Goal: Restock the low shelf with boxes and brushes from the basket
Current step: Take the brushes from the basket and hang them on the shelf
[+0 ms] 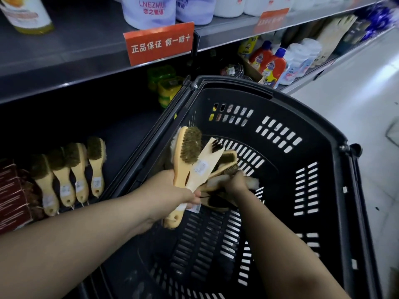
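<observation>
The brushes (194, 160) the person is gathering are sitting near the middle of the frame, over the black basket (302, 130). The left hand (172, 190) is gripping two of them by their pale wooden handles, fingers curled tight around both, so the bristle heads are fanning upward and away from the wrist. Holding them bunched like this is probably meant to let several go to the shelf in one trip.

Just to the right, the right hand (236, 180) is reaching into the small pile of remaining brushes (226, 162) lying on the basket floor. Its fingers are curling around one or more handles there, though exactly how many cannot be told, since the hand is covering the grip.

In the lower left of the frame, the low shelf (121, 137) is already carrying a row of four shelved brushes (71, 173), lying side by side with handles pointing toward the aisle and price stickers facing up, seemingly so shoppers can read them. Dark red boxes (13, 190) are standing at the far left edge, touching the row.

Further out, an upper shelf is bearing an orange sign (159, 43) with white lettering, and white bottles (149, 11) are standing above it. At the upper right, red bottles (267, 59) with blue caps are lining a neighbouring bay beside the pale floor (356, 100).
</observation>
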Motion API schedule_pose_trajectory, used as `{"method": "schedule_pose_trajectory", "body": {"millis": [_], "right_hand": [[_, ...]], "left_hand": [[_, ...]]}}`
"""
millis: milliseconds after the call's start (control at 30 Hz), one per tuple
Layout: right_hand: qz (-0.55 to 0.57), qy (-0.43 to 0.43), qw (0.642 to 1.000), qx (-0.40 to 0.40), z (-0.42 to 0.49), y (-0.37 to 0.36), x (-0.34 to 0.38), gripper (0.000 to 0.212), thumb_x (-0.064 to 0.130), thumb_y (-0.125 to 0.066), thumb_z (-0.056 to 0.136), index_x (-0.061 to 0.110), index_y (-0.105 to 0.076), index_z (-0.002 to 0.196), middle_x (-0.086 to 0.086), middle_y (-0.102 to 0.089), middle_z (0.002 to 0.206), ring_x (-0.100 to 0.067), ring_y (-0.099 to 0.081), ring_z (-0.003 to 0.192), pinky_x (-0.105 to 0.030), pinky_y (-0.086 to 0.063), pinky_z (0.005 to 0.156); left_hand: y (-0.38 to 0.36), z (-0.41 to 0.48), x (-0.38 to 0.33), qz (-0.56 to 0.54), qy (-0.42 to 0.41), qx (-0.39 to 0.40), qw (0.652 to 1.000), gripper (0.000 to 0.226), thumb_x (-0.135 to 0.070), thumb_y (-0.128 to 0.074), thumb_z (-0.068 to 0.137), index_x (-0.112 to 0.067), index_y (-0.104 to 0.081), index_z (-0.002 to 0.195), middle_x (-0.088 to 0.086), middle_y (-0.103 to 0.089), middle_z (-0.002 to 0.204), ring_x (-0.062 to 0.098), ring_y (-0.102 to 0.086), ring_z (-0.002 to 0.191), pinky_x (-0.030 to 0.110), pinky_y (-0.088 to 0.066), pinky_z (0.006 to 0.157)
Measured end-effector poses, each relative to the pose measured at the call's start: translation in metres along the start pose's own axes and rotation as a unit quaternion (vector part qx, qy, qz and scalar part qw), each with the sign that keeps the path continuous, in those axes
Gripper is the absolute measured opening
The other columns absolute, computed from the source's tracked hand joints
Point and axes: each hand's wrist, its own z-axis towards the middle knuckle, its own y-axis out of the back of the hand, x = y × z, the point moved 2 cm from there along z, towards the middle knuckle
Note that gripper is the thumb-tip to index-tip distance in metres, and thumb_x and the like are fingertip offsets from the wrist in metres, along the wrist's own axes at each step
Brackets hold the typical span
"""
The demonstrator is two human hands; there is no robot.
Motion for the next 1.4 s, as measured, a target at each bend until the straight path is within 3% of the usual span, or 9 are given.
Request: {"method": "schedule_pose_trajectory", "body": {"millis": [100, 200, 400, 600, 833, 900, 1000, 1167, 1400], "right_hand": [[-0.072, 0.017, 0.993, 0.095, -0.014, 0.005, 0.004, 0.035, 0.006, -0.060, 0.087, 0.008, -0.050, 0.121, -0.011, -0.058, 0.113, -0.026, -0.056, 0.104, -0.031, -0.046, 0.091], [-0.148, 0.085, 0.977, 0.128, -0.035, 0.034, 0.023, 0.021, 0.021, -0.075, 0.077, 0.019, -0.063, 0.093, 0.009, -0.063, 0.079, -0.007, -0.058, 0.074, -0.013, -0.046, 0.062], [-0.142, 0.162, 0.969, 0.120, -0.116, 0.089, 0.077, 0.050, 0.068, -0.065, 0.060, 0.023, -0.072, 0.082, -0.002, -0.072, 0.081, -0.022, -0.066, 0.078, -0.036, -0.057, 0.073], [-0.056, 0.224, 0.970, 0.075, -0.174, 0.091, 0.103, 0.037, 0.050, -0.056, 0.086, 0.015, -0.068, 0.081, 0.007, -0.064, 0.054, -0.004, -0.059, 0.046, -0.016, -0.044, 0.045], [0.029, 0.258, 0.965, 0.027, -0.210, 0.052, 0.133, 0.048, 0.051, -0.048, 0.087, 0.006, -0.061, 0.079, 0.003, -0.050, 0.071, -0.020, -0.059, 0.069, -0.029, -0.044, 0.060], [0.041, 0.237, 0.971, 0.010, -0.218, 0.035, 0.146, 0.061, 0.059, -0.053, 0.080, 0.001, -0.062, 0.097, -0.007, -0.046, 0.122, -0.024, -0.062, 0.086, -0.026, -0.042, 0.081], [0.087, 0.213, 0.969, 0.088, -0.238, 0.000, 0.164, 0.072, 0.071, -0.058, 0.065, 0.012, -0.063, 0.105, -0.002, -0.066, 0.101, -0.021, -0.062, 0.095, -0.035, -0.051, 0.078], [0.166, 0.143, 0.924, 0.313, -0.275, -0.077, 0.164, 0.010, 0.021, -0.060, 0.088, 0.011, -0.063, 0.090, -0.004, -0.071, 0.080, -0.018, -0.068, 0.075, -0.027, -0.057, 0.064], [0.028, 0.134, 0.924, 0.357, -0.279, -0.158, 0.168, 0.017, -0.010, -0.053, 0.087, 0.001, -0.060, 0.098, -0.017, -0.066, 0.101, -0.027, -0.066, 0.093, -0.029, -0.055, 0.075]], "left_hand": [[-0.002, -0.001, 0.000, -0.031, 0.007, 0.012, 0.999, 0.032, -0.003, -0.066, 0.081, -0.011, -0.058, 0.110, 0.007, -0.073, 0.089, 0.012, -0.071, 0.071, 0.027, -0.058, 0.066], [0.000, -0.006, -0.002, 0.033, -0.016, 0.001, 0.999, 0.023, -0.011, -0.065, 0.082, -0.015, -0.061, 0.104, 0.004, -0.072, 0.085, 0.011, -0.066, 0.068, 0.023, -0.054, 0.058], [0.004, -0.027, -0.013, 0.060, -0.096, -0.043, 0.993, 0.007, -0.015, -0.064, 0.087, -0.022, -0.062, 0.085, -0.009, -0.064, 0.080, 0.003, -0.057, 0.073, 0.015, -0.037, 0.054], [0.010, -0.067, -0.017, -0.077, -0.058, 0.038, 0.995, 0.008, -0.015, -0.057, 0.092, -0.017, -0.065, 0.091, 0.004, -0.073, 0.087, 0.018, -0.066, 0.080, 0.033, -0.054, 0.073], [0.044, -0.124, 0.004, -0.137, -0.089, 0.071, 0.984, 0.037, -0.017, -0.070, 0.073, -0.011, -0.062, 0.109, 0.011, -0.074, 0.095, 0.023, -0.072, 0.083, 0.034, -0.058, 0.073], [0.056, -0.140, 0.009, -0.127, -0.112, 0.047, 0.985, 0.047, -0.020, -0.075, 0.061, -0.011, -0.063, 0.106, 0.008, -0.074, 0.093, 0.022, -0.071, 0.084, 0.031, -0.058, 0.072], [0.075, -0.157, 0.021, -0.151, -0.109, -0.026, 0.982, 0.048, -0.019, -0.075, 0.058, -0.008, -0.064, 0.104, 0.013, -0.074, 0.088, 0.031, -0.069, 0.091, 0.051, -0.044, 0.094], [0.113, -0.170, 0.051, -0.267, -0.078, -0.079, 0.957, 0.038, -0.010, -0.068, 0.068, -0.002, -0.063, 0.105, 0.018, -0.073, 0.088, 0.030, -0.071, 0.077, 0.045, -0.056, 0.073], [0.153, -0.152, 0.094, -0.323, 0.000, -0.160, 0.933, 0.028, -0.004, -0.063, 0.084, -0.003, -0.061, 0.112, 0.020, -0.070, 0.092, 0.028, -0.064, 0.074, 0.039, -0.051, 0.074]]}}
